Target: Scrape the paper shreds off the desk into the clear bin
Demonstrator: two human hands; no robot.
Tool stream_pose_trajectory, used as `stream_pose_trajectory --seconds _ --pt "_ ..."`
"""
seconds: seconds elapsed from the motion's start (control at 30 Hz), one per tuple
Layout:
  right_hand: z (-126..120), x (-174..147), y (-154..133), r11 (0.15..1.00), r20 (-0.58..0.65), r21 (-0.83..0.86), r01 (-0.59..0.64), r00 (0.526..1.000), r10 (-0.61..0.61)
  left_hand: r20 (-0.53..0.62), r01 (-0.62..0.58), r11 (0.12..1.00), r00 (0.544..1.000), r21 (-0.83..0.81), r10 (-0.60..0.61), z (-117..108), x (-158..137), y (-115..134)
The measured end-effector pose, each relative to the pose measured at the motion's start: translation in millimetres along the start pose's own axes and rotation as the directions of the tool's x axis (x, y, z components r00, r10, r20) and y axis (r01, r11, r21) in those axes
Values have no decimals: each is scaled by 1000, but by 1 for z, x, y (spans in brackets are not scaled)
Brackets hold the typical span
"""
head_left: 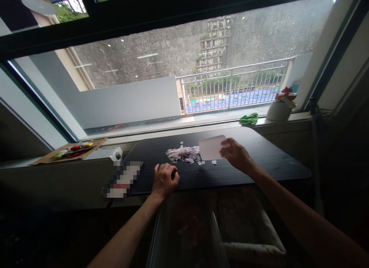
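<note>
My right hand [238, 154] grips a thin, pale pinkish flat card [212, 148] by its right end, fingers and thumb closed on it. The card's left edge is against the right side of a heap of small torn paper scraps [183, 154], on a black wood-grain table [259, 145]. A few loose scraps [214, 162] lie just below the card. Near the table's front edge my left hand [165, 179] rests palm down, fingers loosely bent and thumb apart. Nothing shows in it, though its palm is hidden.
Below the table edge stands a clear plastic bin [216, 229] beside a pale cushioned seat [248, 222]. A blurred-out flat object [123, 179] lies at the table's left. Along the window sill are a green cloth [249, 118], a spray bottle [279, 108] and cardboard [69, 151] with colourful items.
</note>
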State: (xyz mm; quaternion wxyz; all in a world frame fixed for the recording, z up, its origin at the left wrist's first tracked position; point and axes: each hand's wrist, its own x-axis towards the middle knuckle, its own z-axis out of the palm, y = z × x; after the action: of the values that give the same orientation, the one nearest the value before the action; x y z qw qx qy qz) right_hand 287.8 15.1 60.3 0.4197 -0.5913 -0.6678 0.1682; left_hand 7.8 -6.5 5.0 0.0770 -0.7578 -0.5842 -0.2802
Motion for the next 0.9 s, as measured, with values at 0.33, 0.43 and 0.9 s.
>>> stream_pose_trajectory --seconds 0.33,0.43,0.9 --pt "-16 -4 -2 968 -80 -250 0 997 -21 -9 0 1000 1000 0 0 0 0 0" --pt "-12 -5 -10 976 -44 -219 11 999 -21 -9 4 1000 1000 -5 -4 0 0 0" --pt "-12 -16 -8 982 9 -187 25 1000 -24 -6 6 1000 1000 -5 -6 0 -1 1"
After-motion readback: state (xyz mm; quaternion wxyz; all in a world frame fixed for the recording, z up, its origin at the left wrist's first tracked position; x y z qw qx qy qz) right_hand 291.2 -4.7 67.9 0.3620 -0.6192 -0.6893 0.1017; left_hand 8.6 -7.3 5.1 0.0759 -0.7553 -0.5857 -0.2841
